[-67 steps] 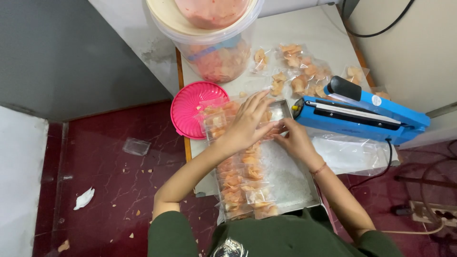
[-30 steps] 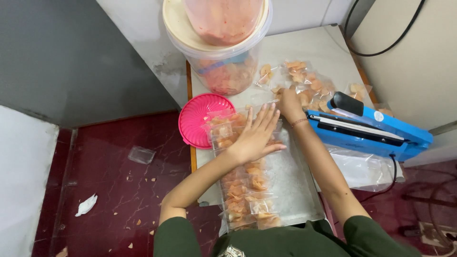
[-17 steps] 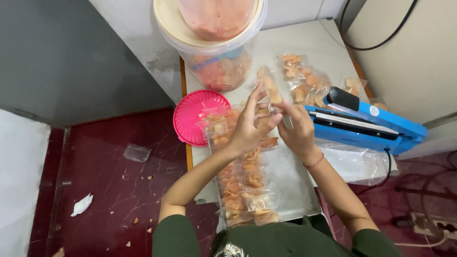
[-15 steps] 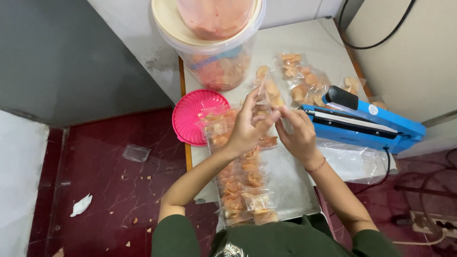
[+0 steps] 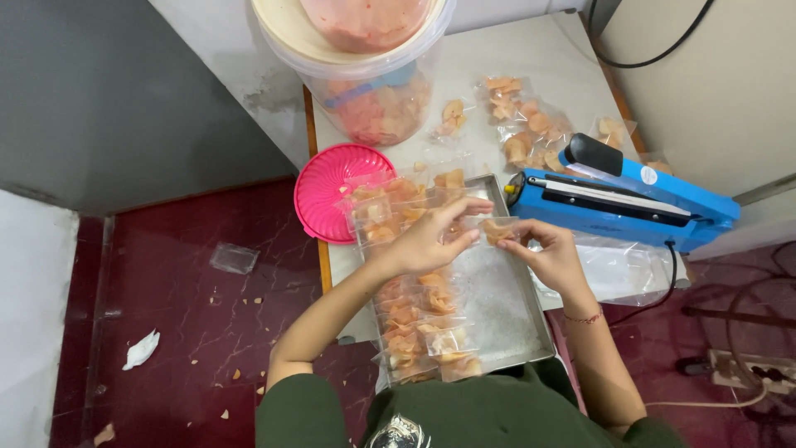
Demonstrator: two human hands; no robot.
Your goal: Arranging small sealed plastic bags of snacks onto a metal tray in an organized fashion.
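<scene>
Green cloth of the person's shirt (image 5: 497, 415) fills the near edge, and just beyond it lies a rectangular shiny metal tray (image 5: 506, 303) with its long axis running away from the person. Small clear plastic packets of orange-pink chips (image 5: 419, 328) lie overlapped in a crinkled row down the tray's left side; their number cannot be counted. Above the tray's bare middle, the left hand (image 5: 431, 241) and the right hand (image 5: 551, 253) both pinch one small clear packet of chips (image 5: 497, 231), held flat with its long axis running left to right between the fingertips. Just right of it sits one blue heat sealer with a black handle (image 5: 622, 195), lying crosswise on the pale table (image 5: 514, 50). One round ribbed pink plastic lid (image 5: 332, 199) lies left. Further off are loose filled packets (image 5: 522, 124) and one large clear plastic tub of chips (image 5: 365, 83).
</scene>
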